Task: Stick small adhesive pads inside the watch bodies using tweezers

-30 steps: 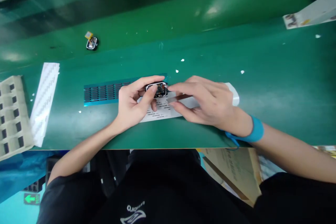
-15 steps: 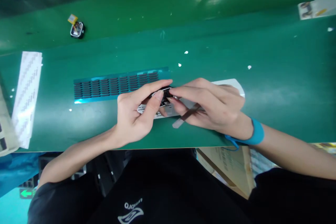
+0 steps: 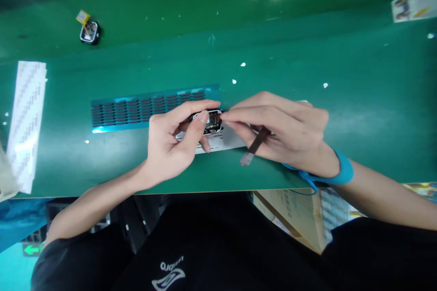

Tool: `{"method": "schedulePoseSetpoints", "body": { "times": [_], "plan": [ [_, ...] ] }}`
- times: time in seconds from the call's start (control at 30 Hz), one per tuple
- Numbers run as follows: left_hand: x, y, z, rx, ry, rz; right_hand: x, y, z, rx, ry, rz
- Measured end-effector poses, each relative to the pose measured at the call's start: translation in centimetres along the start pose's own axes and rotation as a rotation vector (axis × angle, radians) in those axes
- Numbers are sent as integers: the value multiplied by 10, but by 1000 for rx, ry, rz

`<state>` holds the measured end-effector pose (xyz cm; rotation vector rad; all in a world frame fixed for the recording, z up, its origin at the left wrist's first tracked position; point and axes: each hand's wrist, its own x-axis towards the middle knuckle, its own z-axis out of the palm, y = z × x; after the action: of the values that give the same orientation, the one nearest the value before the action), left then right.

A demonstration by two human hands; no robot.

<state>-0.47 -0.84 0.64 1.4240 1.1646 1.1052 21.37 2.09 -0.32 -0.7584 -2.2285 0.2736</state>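
Between the thumb and fingers of my left hand [image 3: 174, 145] is a small open watch case [image 3: 214, 121], black with a silver rim, its inner electronics facing up. My right hand [image 3: 283, 127] is closed, thumb and forefinger pinched at the right edge of the case; whether something tiny sits in that pinch I cannot make out. Gripped in the same hand, a flat metal tool like a pair of tweezers [image 3: 256, 146] points down and left. Under both hands lies a white printed sheet [image 3: 232, 140], partly covered.
A blue strip with rows of dark pieces [image 3: 119, 116] lies behind my left hand. Farther back stands another open watch case [image 3: 89, 32] with a yellow battery [image 3: 83, 17] wired out. A white label sheet [image 3: 27, 122] is at left. Small white dots are scattered on the green mat [image 3: 191, 63].
My right hand has drawn slightly right, off the case's middle, so more of its inside shows. The tool moved right with it. My left hand keeps its hold.
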Motion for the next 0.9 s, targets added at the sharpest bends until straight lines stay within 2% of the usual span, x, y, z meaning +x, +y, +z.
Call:
{"method": "schedulePoseSetpoints", "body": {
  "times": [0.1,0.23,0.4,0.53,0.73,0.9],
  "plan": [
    [1,-4,2,-24,-11,-28,2,2,2,9,2,65],
    [2,-8,4,-69,-29,-24,2,4,7,41,70,47],
    [4,-8,2,-105,-69,-57,-3,5,8,-60,-5,85],
    [7,-9,-1,-122,-88,-113,-8,10,7,-137,-32,47],
    [8,-8,-1,-163,-99,-160,-8,14,6,-72,-60,27],
    [8,-8,0,-198,-92,-151,-6,14,6,-37,6,-27]
  ]
}}
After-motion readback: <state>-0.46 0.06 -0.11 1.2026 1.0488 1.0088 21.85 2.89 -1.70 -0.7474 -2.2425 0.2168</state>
